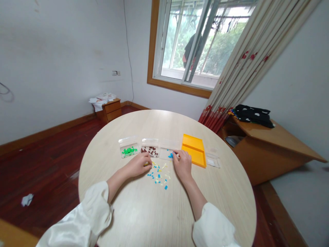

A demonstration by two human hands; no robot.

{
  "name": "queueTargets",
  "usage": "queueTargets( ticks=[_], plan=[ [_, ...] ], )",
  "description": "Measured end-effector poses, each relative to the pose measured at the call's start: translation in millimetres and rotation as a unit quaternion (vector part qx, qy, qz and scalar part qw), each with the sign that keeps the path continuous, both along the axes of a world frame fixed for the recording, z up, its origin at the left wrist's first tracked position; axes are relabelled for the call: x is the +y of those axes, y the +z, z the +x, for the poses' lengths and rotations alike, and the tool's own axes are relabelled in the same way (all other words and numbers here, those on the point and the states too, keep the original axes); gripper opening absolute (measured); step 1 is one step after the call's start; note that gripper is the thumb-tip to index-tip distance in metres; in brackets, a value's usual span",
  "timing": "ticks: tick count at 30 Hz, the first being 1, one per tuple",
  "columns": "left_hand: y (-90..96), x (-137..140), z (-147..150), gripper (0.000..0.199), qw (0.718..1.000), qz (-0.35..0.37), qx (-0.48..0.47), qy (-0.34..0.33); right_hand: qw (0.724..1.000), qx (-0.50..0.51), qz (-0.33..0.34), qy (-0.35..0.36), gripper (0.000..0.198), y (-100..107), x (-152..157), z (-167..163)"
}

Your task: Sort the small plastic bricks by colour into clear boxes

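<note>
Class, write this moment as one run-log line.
left hand: beside loose pieces | right hand: at clear box, blue pieces inside | green pieces, brown pieces: boxed

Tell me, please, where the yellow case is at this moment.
In the head view, the yellow case lies on the right half of the table, between the right hand and the rightmost clear box.

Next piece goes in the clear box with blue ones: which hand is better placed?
Probably the right hand: it is at that clear box, while the left hand is near the brown pieces.
</note>
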State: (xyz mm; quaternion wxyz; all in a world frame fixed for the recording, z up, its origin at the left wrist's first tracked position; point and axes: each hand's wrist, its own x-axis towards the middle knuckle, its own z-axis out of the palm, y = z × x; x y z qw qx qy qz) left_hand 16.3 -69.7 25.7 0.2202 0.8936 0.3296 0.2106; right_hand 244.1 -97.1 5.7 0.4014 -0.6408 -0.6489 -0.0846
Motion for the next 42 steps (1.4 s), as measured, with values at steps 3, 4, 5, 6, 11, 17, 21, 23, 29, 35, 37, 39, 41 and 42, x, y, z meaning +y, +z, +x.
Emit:
queueTargets(
  ticks=[3,4,5,6,11,17,21,23,29,35,37,39,41,42],
  plan=[
    [2.2,-1.1,0.9,0.014,1.000,-0.004,0.000,0.003,1.000,0.003,0.002,0.000,0.024,0.0,-0.1,-0.2],
    [2.9,-1.6,1.2,0.014,1.000,-0.006,0.000,0.004,1.000,0.003,0.002,0.000,0.025,0.0,-0.1,-0.3],
    [3.5,-2.0,1.5,0.014,1.000,-0.006,0.000,0.004,1.000,0.004,0.003,0.000,0.025,-0.1,-0.2,-0.4],
    [4.0,-2.3,1.7,0.014,1.000,-0.006,-0.001,0.005,1.000,0.004,0.006,0.001,0.025,-0.1,-0.2,-0.5],
    [5.0,-2.8,1.2,0.013,1.000,0.000,-0.019,0.015,1.000,0.011,0.015,0.013,0.025,1.1,-0.6,-1.2],
    [0.1,-1.0,4.3,0.012,0.994,-0.015,-0.109,0.027,0.989,0.032,0.019,0.140,0.018,7.3,-7.8,-16.0],
    [-6.5,0.9,9.0,0.011,0.982,-0.043,-0.180,0.047,0.973,0.000,0.006,0.231,0.014,13.1,-16.3,-34.5],
    [-7.4,1.2,10.7,0.012,0.977,-0.060,-0.198,0.050,0.968,-0.011,0.003,0.251,0.015,15.2,-19.2,-40.8],
    [-5.0,0.7,12.9,0.018,0.971,-0.092,-0.217,0.038,0.970,-0.014,0.007,0.241,0.015,15.7,-20.8,-43.4],
    [-2.6,0.6,12.0,0.027,0.974,-0.076,-0.211,0.033,0.970,-0.011,0.015,0.244,0.015,17.5,-22.4,-44.5],
    [1.1,1.1,7.5,0.025,0.981,-0.065,-0.180,0.044,0.972,-0.013,0.021,0.233,0.015,17.9,-21.4,-42.5],
    [5.9,2.1,0.2,0.020,0.988,-0.064,-0.127,0.056,0.979,-0.009,0.029,0.204,0.016,17.2,-18.6,-36.8],
    [10.1,3.3,-8.5,0.017,0.992,-0.082,-0.080,0.055,0.986,-0.002,0.035,0.161,0.017,15.1,-14.7,-27.9],
    [11.5,4.0,-12.8,0.017,0.993,-0.093,-0.057,0.045,0.990,0.002,0.038,0.137,0.017,13.8,-12.6,-22.8]
  ],
)
